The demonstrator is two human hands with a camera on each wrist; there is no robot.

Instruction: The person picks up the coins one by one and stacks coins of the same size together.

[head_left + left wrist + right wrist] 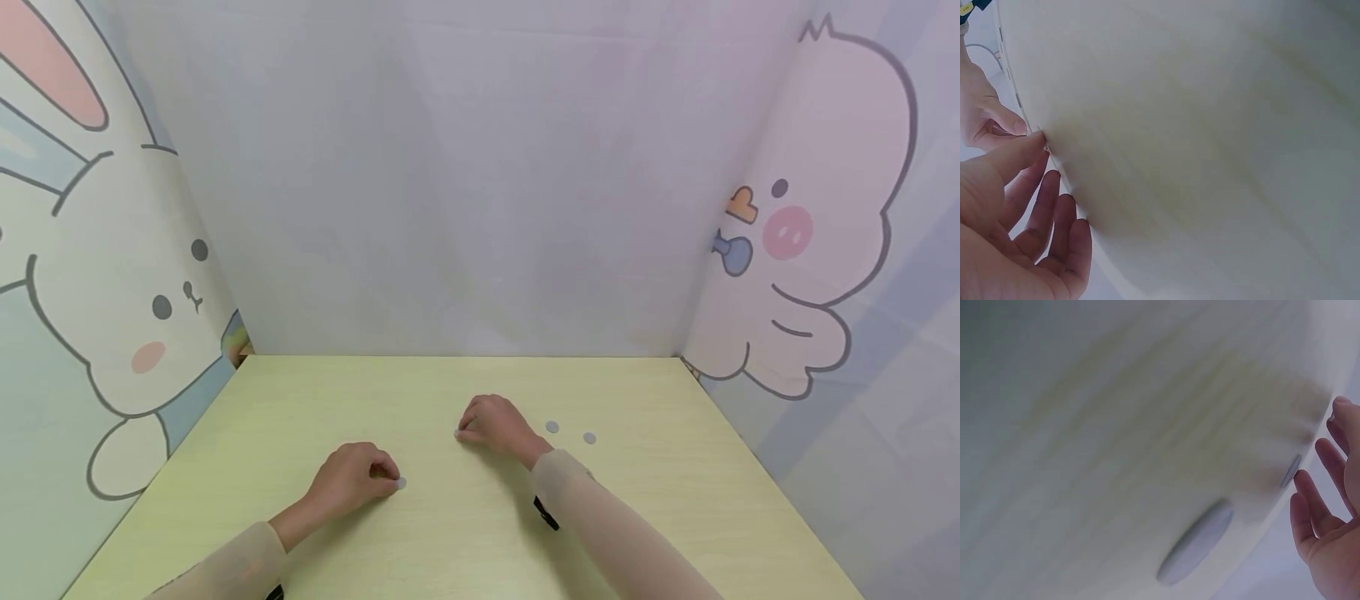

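Note:
Near the middle of the table, my left hand [352, 481] pinches a small flat grey disc [402, 482] between thumb and index finger, low at the tabletop. The left wrist view shows the other fingers of that hand [1041, 212] loosely bent beside the table surface, and the disc itself is mostly hidden there. Farther back and to the right, my right hand [497, 427] pinches another grey disc [457, 433], of which only a small edge shows. To the right of this hand lie two more discs, a nearer-to-hand disc [552, 427] and a farther disc [589, 437], apart from each other.
The pale yellow wooden table [420, 392] ends at a plain light curtain [465, 183] behind. A rabbit-print cloth [127, 333] hangs on the left and a cartoon-print cloth [832, 150] on the right. Light sleeves cover both forearms, with a black strap [546, 512] under the right one.

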